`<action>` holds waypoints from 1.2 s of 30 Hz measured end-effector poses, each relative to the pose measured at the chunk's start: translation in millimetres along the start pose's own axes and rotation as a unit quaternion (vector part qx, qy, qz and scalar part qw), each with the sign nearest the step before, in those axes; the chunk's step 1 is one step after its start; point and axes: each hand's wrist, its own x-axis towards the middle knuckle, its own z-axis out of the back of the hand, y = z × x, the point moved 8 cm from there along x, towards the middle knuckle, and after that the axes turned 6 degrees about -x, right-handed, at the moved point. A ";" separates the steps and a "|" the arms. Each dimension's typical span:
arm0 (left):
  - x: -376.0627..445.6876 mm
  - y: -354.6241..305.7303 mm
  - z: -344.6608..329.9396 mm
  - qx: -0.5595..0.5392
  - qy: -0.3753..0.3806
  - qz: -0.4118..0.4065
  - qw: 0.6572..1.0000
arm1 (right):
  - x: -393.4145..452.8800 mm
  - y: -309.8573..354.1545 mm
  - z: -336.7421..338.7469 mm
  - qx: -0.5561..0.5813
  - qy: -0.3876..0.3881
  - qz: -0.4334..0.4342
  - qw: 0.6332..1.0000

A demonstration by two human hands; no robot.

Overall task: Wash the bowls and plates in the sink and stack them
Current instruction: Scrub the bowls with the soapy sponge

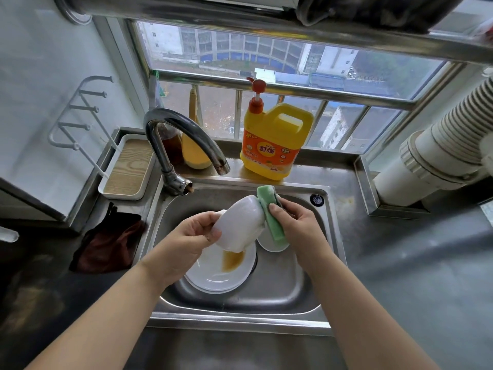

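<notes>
Over the steel sink (282, 289) my left hand (192, 236) grips a white bowl (240, 222) by its rim, with the outside of the bowl turned up. My right hand (290, 222) holds a green sponge (272, 214) pressed against the bowl's right side. On the sink floor below lies a white plate (221, 273) with a brown sauce stain, on top of another plate. A second white bowl (269, 244) sits to its right, partly hidden behind the sponge and my right hand.
A curved chrome tap (181, 140) arches over the sink's back left. A yellow dish-soap bottle (274, 140) with a red pump stands on the ledge behind. A white tray with a wooden insert (128, 166) and a dark cloth (106, 241) lie on the left counter. A white pipe (440, 150) is at right.
</notes>
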 end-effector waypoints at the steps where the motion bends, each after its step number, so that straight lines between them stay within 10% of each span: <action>1: 0.6 1.1 0.4 0.004 0.001 0.012 1.000 | -0.2 3.3 0.4 -0.013 0.000 0.013 1.000; 12: 6.0 10.4 -6.2 0.052 -0.103 0.002 0.993 | -28.0 29.3 -28.0 -0.214 0.012 0.181 0.960; 20: 8.1 3.6 -2.6 -0.118 -0.060 -0.032 0.991 | -3.2 -12.1 -2.0 -0.131 -0.006 0.018 0.991; 28: 6.8 5.8 -17.2 0.065 -0.021 -0.030 0.997 | -23.4 42.8 -23.8 -0.236 -0.006 0.209 0.949; 36: 8.5 1.7 -6.7 -0.093 -0.059 -0.026 0.994 | 1.0 -15.5 -2.8 -0.029 0.000 -0.034 0.999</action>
